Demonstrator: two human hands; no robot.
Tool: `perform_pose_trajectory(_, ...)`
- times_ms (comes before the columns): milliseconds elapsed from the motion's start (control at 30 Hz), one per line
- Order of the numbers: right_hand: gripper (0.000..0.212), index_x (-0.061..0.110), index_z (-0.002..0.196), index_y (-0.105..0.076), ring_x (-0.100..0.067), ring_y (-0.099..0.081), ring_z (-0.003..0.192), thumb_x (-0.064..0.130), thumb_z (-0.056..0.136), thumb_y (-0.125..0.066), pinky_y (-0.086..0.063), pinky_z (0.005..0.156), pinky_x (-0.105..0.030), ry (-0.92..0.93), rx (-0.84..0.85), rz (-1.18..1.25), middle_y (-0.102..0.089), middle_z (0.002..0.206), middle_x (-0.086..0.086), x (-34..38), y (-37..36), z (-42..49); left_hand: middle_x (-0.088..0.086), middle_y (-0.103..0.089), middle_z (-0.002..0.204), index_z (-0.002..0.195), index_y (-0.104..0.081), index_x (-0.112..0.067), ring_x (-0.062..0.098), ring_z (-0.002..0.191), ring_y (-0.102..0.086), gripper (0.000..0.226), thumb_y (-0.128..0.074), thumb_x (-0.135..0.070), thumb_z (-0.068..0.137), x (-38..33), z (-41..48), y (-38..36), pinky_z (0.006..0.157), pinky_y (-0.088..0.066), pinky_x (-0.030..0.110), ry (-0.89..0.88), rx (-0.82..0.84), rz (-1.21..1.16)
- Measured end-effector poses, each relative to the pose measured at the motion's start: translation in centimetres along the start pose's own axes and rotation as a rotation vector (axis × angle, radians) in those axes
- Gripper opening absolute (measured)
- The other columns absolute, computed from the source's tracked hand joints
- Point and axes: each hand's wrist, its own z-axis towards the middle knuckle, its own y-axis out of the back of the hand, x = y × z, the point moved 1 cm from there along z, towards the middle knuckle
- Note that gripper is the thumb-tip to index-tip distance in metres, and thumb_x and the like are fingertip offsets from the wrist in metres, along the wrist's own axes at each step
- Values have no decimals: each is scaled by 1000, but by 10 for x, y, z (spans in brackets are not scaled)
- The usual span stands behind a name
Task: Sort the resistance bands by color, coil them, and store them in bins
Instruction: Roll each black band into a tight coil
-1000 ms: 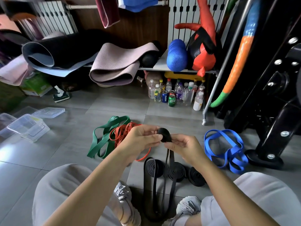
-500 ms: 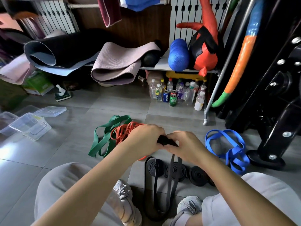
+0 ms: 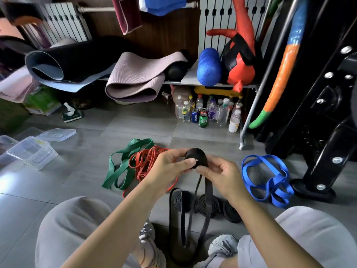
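Right now the left hand point(image 3: 168, 167) and right hand point(image 3: 222, 172) both pinch the half-wound black band coil point(image 3: 195, 156) above the near floor point(image 3: 135, 130); a slackened pinch would probably let it spring loose.

Home gym corner, rolled yoga mats point(image 3: 133, 82) and blue foam roller point(image 3: 208, 68) lying on a low shelf point(image 3: 188, 77); black machine frame point(image 3: 328, 136) standing alongside, drink bottles point(image 3: 211, 113) crowding the tiled floor point(image 3: 135, 128)

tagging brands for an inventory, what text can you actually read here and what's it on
"PEPSI": on the blue can standing among the drinks under the shelf.
Green can beside it: logo too blurred to read.
Bottles: labels too small to read.
Green box at far left: print blurred, unreadable.
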Motion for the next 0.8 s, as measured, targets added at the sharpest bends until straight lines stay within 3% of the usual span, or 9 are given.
perform_pose_trajectory(100,31,35,84,-71,0,-68,79,4,79,-71,-48,70,-9,17,-21,-51,-73,82,15,-1,1,1,6,-68,88,102,-66,-5,16,80,-63,22,-61,4,83,9,0,-4,75,-54,24,64,-5,-106)
perform_pose_trajectory(167,28,31,91,-70,-4,-68,82,5,81,-71,-49,73,-13,12,27,-173,-73,81,14,3,5,2,5,-67,95,102,-66,-9,19,87,-63,22,-67,0,82,4,3,1,80,-55,28,-39,-17,252)
perform_pose_trajectory(267,19,22,99,-72,-14,-66,88,13,82,-67,-51,82,-27,8,136,-521,-72,86,5,6,7,6,-6,-64,100,111,-64,-20,12,88,-57,34,-72,-26,79,-9,9,7,79,-46,24,-284,100,1088)
perform_pose_trajectory(333,19,19,100,-71,-19,-63,90,18,83,-63,-49,83,-39,27,201,-650,-72,91,-1,9,5,8,-12,-59,87,104,-65,-25,12,82,-57,23,-67,-31,81,-19,10,4,67,-40,22,-333,170,1317)
perform_pose_trajectory(400,18,21,99,-71,-16,-63,89,21,83,-65,-49,82,-39,34,180,-652,-72,90,1,11,4,9,-12,-59,84,104,-65,-27,14,81,-59,20,-63,-29,84,-25,11,3,64,-38,22,-332,153,1378)
perform_pose_trajectory(567,27,49,83,-65,7,-62,81,24,76,-74,-48,76,-12,37,48,-464,-67,79,31,12,12,8,0,-71,86,106,-65,-19,17,77,-66,22,-66,-17,85,-27,10,9,71,-53,30,-242,23,1005)
perform_pose_trajectory(633,31,52,81,-64,6,-64,80,23,76,-75,-49,76,-12,16,39,-391,-68,81,31,12,13,8,7,-72,85,103,-65,-15,20,73,-69,20,-66,-6,85,-23,8,9,72,-56,32,-203,-2,729)
perform_pose_trajectory(733,40,54,77,-69,5,-65,74,15,77,-75,-49,74,-13,-25,4,-203,-70,77,24,9,11,8,8,-70,90,105,-63,-7,15,76,-68,22,-59,4,87,-13,5,8,70,-56,23,-137,-36,280)
perform_pose_trajectory(800,40,47,77,-71,6,-64,72,8,78,-74,-48,70,-9,-16,-32,-105,-71,76,21,7,9,7,6,-71,86,110,-60,-1,13,73,-68,24,-54,6,87,-5,4,5,68,-55,20,-55,-11,-44)
